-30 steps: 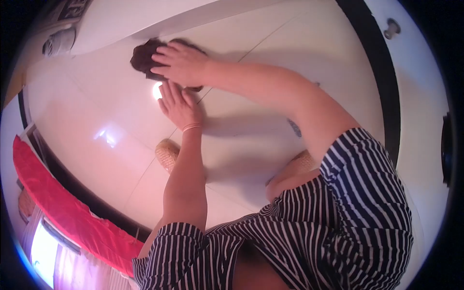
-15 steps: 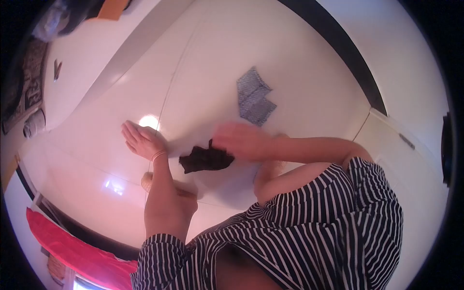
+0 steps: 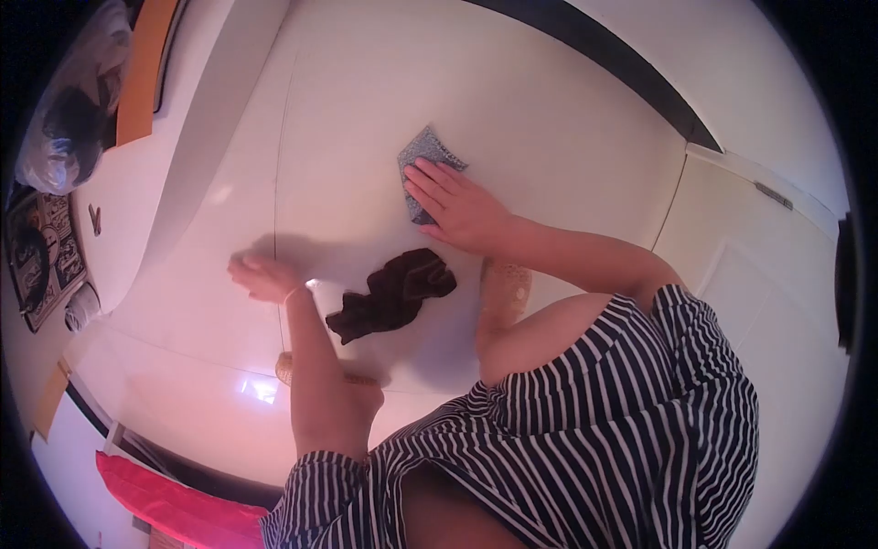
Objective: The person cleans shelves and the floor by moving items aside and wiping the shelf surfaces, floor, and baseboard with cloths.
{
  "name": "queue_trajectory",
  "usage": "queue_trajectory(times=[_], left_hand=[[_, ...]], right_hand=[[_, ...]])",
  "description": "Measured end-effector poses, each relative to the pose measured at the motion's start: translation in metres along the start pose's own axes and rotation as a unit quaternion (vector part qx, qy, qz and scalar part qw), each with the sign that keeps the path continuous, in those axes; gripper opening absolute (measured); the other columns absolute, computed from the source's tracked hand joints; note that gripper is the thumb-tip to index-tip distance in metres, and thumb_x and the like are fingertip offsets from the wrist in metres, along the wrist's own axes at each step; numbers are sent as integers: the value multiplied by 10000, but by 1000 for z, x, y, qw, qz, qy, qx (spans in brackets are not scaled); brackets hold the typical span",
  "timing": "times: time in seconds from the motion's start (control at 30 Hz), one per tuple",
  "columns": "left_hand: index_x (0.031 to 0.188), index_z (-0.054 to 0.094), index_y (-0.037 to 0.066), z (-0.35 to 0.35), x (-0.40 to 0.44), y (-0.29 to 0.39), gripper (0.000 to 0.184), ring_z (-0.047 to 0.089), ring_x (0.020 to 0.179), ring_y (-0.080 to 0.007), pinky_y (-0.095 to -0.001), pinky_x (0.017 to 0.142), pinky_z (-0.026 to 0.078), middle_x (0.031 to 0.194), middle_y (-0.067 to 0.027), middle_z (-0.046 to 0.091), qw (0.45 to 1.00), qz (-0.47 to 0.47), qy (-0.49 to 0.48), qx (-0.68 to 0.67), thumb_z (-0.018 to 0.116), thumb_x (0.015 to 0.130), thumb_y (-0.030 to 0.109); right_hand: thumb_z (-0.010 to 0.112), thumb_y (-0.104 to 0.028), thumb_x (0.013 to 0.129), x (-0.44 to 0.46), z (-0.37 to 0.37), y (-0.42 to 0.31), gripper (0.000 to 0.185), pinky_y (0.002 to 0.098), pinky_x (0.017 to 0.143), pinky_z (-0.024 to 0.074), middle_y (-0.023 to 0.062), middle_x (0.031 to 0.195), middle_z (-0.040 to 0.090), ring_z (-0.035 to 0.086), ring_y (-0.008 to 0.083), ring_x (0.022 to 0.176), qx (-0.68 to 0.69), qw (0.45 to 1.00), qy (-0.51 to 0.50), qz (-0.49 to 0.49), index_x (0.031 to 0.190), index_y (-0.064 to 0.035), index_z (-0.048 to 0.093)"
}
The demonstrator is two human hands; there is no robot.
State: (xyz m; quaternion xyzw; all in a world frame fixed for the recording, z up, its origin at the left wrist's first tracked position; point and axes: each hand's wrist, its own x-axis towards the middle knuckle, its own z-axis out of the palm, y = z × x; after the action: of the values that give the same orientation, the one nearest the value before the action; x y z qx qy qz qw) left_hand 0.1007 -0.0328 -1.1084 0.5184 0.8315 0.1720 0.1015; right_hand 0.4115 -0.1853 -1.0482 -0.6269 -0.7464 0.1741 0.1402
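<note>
My right hand (image 3: pixel 464 209) lies flat with its fingers stretched over a grey-blue piece of cloth (image 3: pixel 426 146); the hand hides much of its lower right part. Nearer to my body, a dark brown crumpled cloth (image 3: pixel 393 295) rests on the pale floor, untouched by either hand. My left hand (image 3: pixel 265 276) is off to its left, low over the floor, slightly blurred. Its fingers are loosely apart and nothing shows in them.
Pale tiled floor (image 3: pixel 347 82) spreads around the cloths. A white door (image 3: pixel 732 265) stands at the right. A clear plastic bag (image 3: pixel 78 110) and a patterned mat (image 3: pixel 46 256) are at the upper left. Red fabric (image 3: pixel 183 501) lies at the lower left.
My right hand has moved from the brown cloth up onto the grey-blue cloth. The brown cloth now looks more spread out. My left hand's fingers are less stretched, and the view has shifted.
</note>
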Motion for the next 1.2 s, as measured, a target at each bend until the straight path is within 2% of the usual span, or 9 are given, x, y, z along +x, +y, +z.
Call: queue_trajectory(times=[0.1,0.2,0.37,0.5,0.6,0.8,0.87,0.97,1.2], left_hand=[[1359,460,60,15,-19,53,514,365,1353,-303,-505,1036,320,1442,-114,438,992,-59,-33,110,298,984,374],[1366,454,69,38,-29,55,507,318,1372,-299,-492,1046,285,1485,-92,394,986,-52,113,115,255,993,349],[1512,327,97,30,-31,58,582,253,1449,-289,-467,1120,215,1600,-67,278,984,-95,61,139,210,1001,352],[1522,311,95,33,-31,51,589,237,1467,-297,-465,1132,212,1603,-74,276,984,-89,56,142,213,1002,354],[1533,263,55,24,-36,56,612,169,1489,-330,-480,1150,178,1618,-100,227,987,-95,33,126,195,1017,377],[1509,300,45,20,-38,68,597,201,1477,-346,-497,1154,180,1600,-105,266,986,-92,46,135,203,1016,367],[1508,308,50,12,-39,74,593,211,1474,-347,-502,1159,172,1599,-107,270,984,-99,13,146,197,1016,362],[1518,294,55,24,-38,61,596,204,1478,-343,-500,1163,167,1604,-105,261,985,-93,38,142,193,1017,360],[1540,253,57,13,-40,78,606,192,1484,-334,-498,1171,156,1613,-103,240,988,-105,11,113,186,1017,356]], right_hand=[[562,-348,944,8,-2,4,604,460,1160,296,181,1504,389,318,329,1427,-41,998,-11,55,1391,39,437],[558,-357,948,26,-14,50,595,463,1133,333,179,1483,416,356,336,1404,-155,964,65,204,1385,31,446],[562,-336,945,92,-56,138,493,455,1072,394,167,1386,506,452,344,1309,-180,956,176,149,1280,25,548],[599,-279,923,50,-48,83,451,446,1064,405,136,1334,534,455,321,1305,-133,970,28,201,1256,23,571],[552,-245,924,13,-25,38,360,499,1057,403,117,1362,526,426,321,1327,-145,975,64,153,1178,3,607],[534,-194,924,92,-51,147,374,483,1050,412,109,1427,467,420,317,1328,-258,958,101,74,1243,-7,588],[470,-250,966,115,-65,168,473,467,1154,298,212,1441,460,386,372,1353,-269,960,-11,80,1335,45,502],[541,-204,926,73,-57,127,371,463,1043,424,106,1433,454,408,308,1337,-246,959,30,139,1242,-17,593],[560,-207,931,41,-47,86,341,462,1040,432,120,1370,516,463,311,1305,-193,970,73,131,1194,5,608]])
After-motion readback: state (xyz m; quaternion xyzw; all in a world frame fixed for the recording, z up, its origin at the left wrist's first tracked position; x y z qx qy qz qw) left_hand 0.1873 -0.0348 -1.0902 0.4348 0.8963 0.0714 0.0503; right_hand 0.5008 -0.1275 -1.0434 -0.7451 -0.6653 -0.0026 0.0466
